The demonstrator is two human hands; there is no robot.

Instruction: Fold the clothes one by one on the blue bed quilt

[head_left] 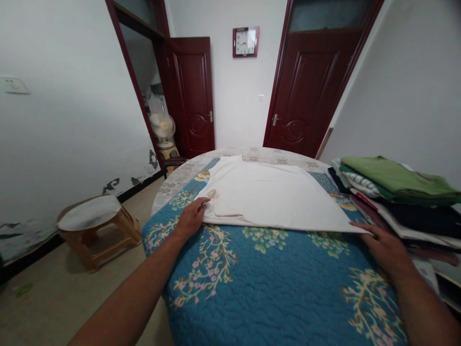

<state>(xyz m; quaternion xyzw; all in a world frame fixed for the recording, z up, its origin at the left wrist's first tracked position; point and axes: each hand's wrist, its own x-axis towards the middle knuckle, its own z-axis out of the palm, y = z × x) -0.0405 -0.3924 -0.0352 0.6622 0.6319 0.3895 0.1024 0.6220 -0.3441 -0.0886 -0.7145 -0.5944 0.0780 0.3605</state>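
Pile (pixel 399 182) at right is folded; shirt (pixel 273 192) lies flat, apparently doubled, compact folding seemingly outstanding. Left hand (pixel 190 216), right hand (pixel 387 247): each grip pinches its near edge.

Two human arms, bare along all that shows. The left forearm (pixel 133 288) is smooth in outline, widest at the picture's lower edge and tapering to a slim, bare wrist. The right forearm (pixel 425 298) — cropped by the frame as well — has the same plain taper. Each grip, left (pixel 192 216) and right (pixel 385 247), is an ungloved hand — fingernail detail too small to tell.
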